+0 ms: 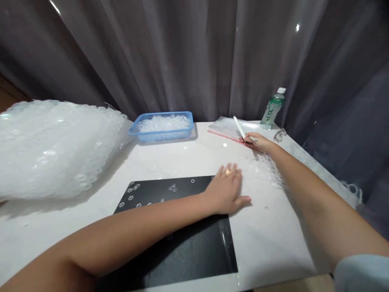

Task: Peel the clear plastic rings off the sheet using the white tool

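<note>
My left hand [228,190] lies with fingers stretched out at the top right edge of a black mat [200,247]. A ring shows on one of its fingers. Small clear rings [131,198] are scattered on the mat, and my left forearm covers part of it. Farther right, my right hand [255,142] is closed around a slim, pale stick-like tool [239,127] whose exact kind I cannot make out. That hand is above the near edge of a clear plastic bag [226,125] with a red strip. Thin clear plastic scraps [267,168] lie below the right wrist.
A large bulging bag of clear rings [60,150] takes up the left side. A blue basket [161,136] filled with clear pieces stands at the back. At the back right are a green-labelled bottle [272,108] and eyeglasses [279,135]. Grey curtains [188,52] hang behind the white table [179,158].
</note>
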A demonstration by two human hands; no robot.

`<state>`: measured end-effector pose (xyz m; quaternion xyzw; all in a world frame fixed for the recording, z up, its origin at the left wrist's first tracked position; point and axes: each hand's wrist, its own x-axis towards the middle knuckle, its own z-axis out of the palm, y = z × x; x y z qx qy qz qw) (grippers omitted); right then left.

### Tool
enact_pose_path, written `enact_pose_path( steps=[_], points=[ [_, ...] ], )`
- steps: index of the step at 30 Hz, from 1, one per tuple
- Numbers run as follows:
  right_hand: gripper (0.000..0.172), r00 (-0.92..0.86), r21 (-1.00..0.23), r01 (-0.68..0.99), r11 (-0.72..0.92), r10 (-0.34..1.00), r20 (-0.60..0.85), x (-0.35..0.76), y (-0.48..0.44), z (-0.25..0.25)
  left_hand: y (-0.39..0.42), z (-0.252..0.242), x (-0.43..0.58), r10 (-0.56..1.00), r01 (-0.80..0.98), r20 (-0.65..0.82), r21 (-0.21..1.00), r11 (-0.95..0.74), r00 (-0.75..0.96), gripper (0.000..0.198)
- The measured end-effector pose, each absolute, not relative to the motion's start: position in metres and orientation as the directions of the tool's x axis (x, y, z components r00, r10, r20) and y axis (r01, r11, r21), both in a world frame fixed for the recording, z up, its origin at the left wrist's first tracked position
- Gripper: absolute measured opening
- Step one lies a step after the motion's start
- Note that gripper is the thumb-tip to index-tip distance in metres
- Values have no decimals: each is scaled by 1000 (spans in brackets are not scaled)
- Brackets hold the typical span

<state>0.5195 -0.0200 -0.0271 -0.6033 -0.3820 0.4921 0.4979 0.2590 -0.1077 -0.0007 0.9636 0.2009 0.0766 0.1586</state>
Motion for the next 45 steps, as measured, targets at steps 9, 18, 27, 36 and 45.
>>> enact_pose_path(
  steps=[9,18,27,36,45],
  points=[
    [16,250,-973,-20,-232,941,-229,516,-20,-25,-142,-18,328,608,580,-73,409,-705,791,90],
    [16,161,-976,-2,-219,963,-216,524,-23,-23,-153,1,339,551,164,97,900,-404,829,57],
    [14,141,-978,21,-210,969,-205,526,-25,-20,-111,-3,319,492,151,159,833,-532,856,51],
    [17,151,-978,23,-206,968,-200,525,-26,-20,-98,-10,330,631,23,67,991,-133,773,41],
    [18,183,-974,32,-224,959,-215,527,-22,-22,-71,-10,341,744,381,-325,919,101,584,24]
  ],
)
